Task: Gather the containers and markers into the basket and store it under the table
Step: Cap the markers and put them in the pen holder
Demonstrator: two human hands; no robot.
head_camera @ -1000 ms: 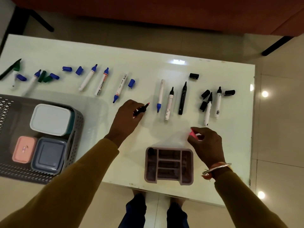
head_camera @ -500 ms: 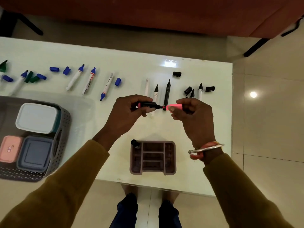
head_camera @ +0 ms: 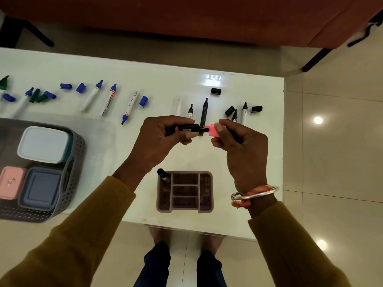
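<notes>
My left hand (head_camera: pixel 159 139) grips a short black marker (head_camera: pixel 187 129) held level above the white table (head_camera: pixel 145 158). My right hand (head_camera: pixel 242 146) pinches its pink cap (head_camera: pixel 210 130), which sits right at the marker's tip. A mauve divided organiser (head_camera: pixel 184 209) stands near the front edge with one black-capped marker (head_camera: pixel 162 175) in its left corner. A grey perforated basket (head_camera: pixel 71 183) at the left holds a white container (head_camera: pixel 43 143), a pink container (head_camera: pixel 11 182) and a grey-blue container (head_camera: pixel 41 189). Several uncapped markers and loose caps lie along the table's back.
Blue-tipped markers (head_camera: pixel 107 100) and blue caps (head_camera: pixel 143 100) lie at the back left, black markers (head_camera: pixel 204 112) and black caps (head_camera: pixel 257 108) at the back right. Beyond the table stands an orange-brown sofa (head_camera: pixel 186 17). Tiled floor (head_camera: pixel 331 162) runs along the right.
Both hands rose from the table and came together. The left brought up the black marker, the right the pink cap, and the cap now meets the marker's tip.
</notes>
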